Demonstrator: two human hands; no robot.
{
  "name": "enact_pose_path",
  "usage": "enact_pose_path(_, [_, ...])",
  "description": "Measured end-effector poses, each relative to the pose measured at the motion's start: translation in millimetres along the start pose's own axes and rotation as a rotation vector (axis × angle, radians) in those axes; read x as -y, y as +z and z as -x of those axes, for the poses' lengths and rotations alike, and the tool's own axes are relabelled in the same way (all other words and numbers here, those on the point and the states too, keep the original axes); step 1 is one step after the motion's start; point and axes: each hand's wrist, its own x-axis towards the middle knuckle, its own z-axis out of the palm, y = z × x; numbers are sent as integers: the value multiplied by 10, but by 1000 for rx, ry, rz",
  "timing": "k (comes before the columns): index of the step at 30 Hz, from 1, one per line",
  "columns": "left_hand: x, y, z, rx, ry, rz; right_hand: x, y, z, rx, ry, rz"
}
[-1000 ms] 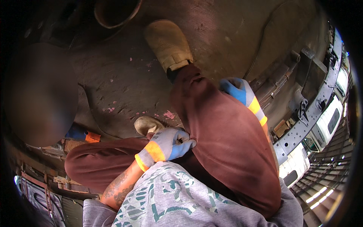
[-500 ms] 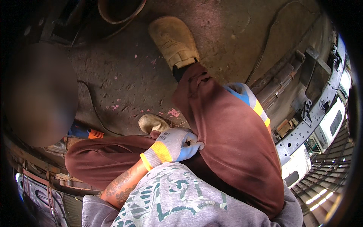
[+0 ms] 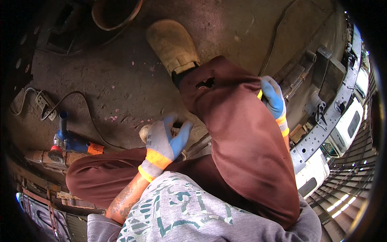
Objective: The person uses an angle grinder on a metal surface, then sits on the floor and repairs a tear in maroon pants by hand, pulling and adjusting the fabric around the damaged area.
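My left hand (image 3: 164,139), in a grey and blue glove with a yellow-orange cuff, hovers between my legs. Its fingers are apart and nothing is in them. On the far side of my raised right leg, my right hand (image 3: 275,100) wears a matching glove. It pinches the brown trouser leg (image 3: 246,125) at the outer edge and pulls the cloth taut; its fingertips are partly hidden by the fabric. A torn hole (image 3: 206,83) shows in the cloth near the tan boot (image 3: 172,44). My other boot (image 3: 144,132) is mostly hidden behind the left hand.
At left lies a blue and orange angle grinder (image 3: 76,145) with a red-black wire brush (image 3: 55,154), near a power strip (image 3: 46,105) and its cord (image 3: 90,109). A rusty ring (image 3: 117,27) is at top left. A perforated metal beam (image 3: 322,129) and white vehicle cabs (image 3: 352,123) line the right.
My left hand has let go of the trouser cloth, opened and moved left. My right hand has come into fuller view with the trouser edge pulled toward it. The hole is now plainly visible.
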Motion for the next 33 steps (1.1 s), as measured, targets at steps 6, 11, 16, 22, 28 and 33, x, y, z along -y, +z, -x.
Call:
enact_pose_path(6, [-112,1,2,104,-78,99,-136,51,-438,-89,-191,380])
enact_pose_path(11, [-88,7,-11,87,-65,88,-249,96,-675,-184,-59,424])
enact_pose_path(16, [-89,-71,2,-30,-32,102,-316,66,-817,-89,-150,457])
enact_pose_path(22, [72,-256,-83,-129,-191,552,-366,-102,-925,0,-218,608])
enact_pose_path(28, [225,-299,-38,-266,-60,667,-264,99,-908,62,-235,410])
enact_pose_path(33, [162,-423,44,-518,161,313,136,475,-936,278,187,453])
